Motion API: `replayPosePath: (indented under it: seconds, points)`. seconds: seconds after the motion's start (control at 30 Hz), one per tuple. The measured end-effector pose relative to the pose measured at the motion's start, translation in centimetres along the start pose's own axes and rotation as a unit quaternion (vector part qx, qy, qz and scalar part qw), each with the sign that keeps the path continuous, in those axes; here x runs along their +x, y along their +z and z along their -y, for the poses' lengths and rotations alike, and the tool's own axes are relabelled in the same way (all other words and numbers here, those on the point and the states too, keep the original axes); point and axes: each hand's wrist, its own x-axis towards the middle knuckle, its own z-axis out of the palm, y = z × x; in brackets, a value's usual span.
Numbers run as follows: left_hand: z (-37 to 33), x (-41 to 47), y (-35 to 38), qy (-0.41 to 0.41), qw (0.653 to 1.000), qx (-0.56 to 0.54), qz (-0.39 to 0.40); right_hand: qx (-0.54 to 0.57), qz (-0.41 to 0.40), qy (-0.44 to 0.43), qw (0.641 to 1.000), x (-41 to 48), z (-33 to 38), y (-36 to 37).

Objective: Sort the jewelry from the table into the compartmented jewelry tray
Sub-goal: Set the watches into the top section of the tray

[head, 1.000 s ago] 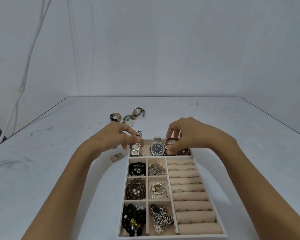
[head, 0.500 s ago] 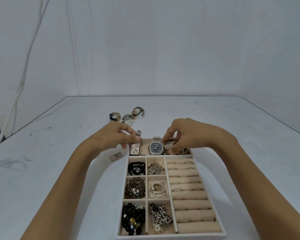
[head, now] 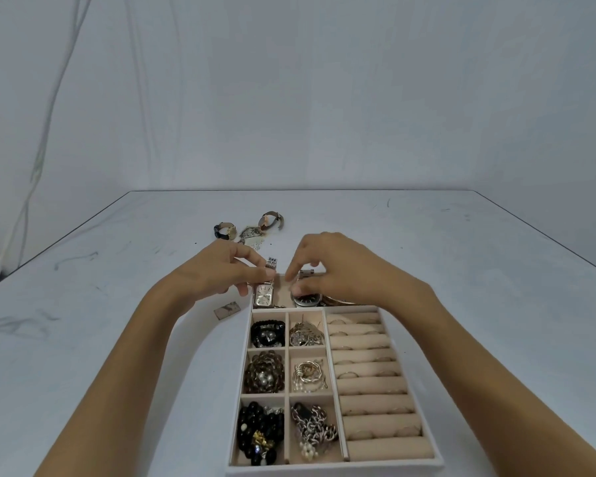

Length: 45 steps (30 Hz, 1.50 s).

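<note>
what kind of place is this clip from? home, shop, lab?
Likely a staged recording setup rather than a home or shop: a bare white table, a plain white wall behind it, and on the table a jewelry tray and a few loose watches.

We see a white table (head: 461, 270), its top scuffed with faint dark marks, carrying the compartmented jewelry tray (head: 331, 468) at its near middle. Near the tray's far left corner, apart from its wall, lies a small rectangular tag (head: 226, 309). Well beyond the tray we find a black-strapped watch (head: 225, 231) and a brown-strapped watch (head: 272, 220) close together, with a silvery piece (head: 250, 234) between them whose kind we cannot make out.
</note>
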Motion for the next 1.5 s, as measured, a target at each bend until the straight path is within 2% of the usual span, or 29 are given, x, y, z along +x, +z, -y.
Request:
replayPosePath:
  seconds: [0.1,0.6,0.8,1.1,1.27,1.4,1.5]
  points:
    - [0.0,0.0,0.0,0.002,1.0,0.001,-0.006,-0.037,0.011,0.001,0.999,0.3,-0.1,0.6]
    - [1.3,0.8,-0.4,0.016,0.997,0.046,-0.056,0.016,0.022,0.012,1.0,0.3,-0.7,0.6]
    - [1.6,1.1,-0.5,0.049,0.989,0.109,-0.081,0.017,0.03,0.015,0.999,0.4,-0.8,0.6]
    - [1.4,0.9,-0.4,0.138,0.976,0.14,-0.09,0.01,0.016,0.008,1.0,0.3,-0.4,0.6]
    - [1.4,1.0,-0.3,0.14,0.976,0.137,-0.094,-0.027,-0.02,-0.015,0.999,0.4,0.7,1.9]
    - [1.8,1.4,-0.3,0.154,0.977,0.107,-0.097,-0.066,-0.022,-0.004,0.998,0.6,1.1,3.1]
    - [1.6,1.3,-0.3,0.16,0.98,0.079,-0.088,-0.054,-0.027,0.013,0.998,0.6,1.3,3.1]
